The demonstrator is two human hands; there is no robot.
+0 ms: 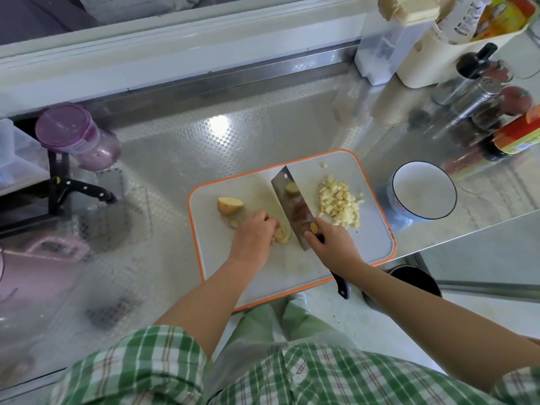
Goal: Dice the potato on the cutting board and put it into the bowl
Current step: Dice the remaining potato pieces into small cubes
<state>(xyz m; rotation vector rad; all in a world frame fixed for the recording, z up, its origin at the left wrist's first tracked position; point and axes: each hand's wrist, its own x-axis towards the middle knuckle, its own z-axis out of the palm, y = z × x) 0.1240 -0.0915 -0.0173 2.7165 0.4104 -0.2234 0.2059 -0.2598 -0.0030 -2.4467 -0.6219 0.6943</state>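
A grey cutting board [371,238] with an orange rim lies on the steel counter. My left hand [253,238] presses down on sliced potato [283,235] near the board's middle. My right hand [333,244] grips the handle of a cleaver [292,204], whose blade stands right beside the slices. A potato half [229,205] rests at the board's left. A heap of potato dice [340,203] lies on the board to the right of the blade. A white bowl [423,192] with a dark rim stands empty just right of the board.
A knife rack with a black-handled knife [84,189] and a purple-lidded jar [74,135] stand at the left. Bottles, shakers [467,92] and white containers [385,51] crowd the back right. A dark pot [415,280] sits below the counter edge at the right.
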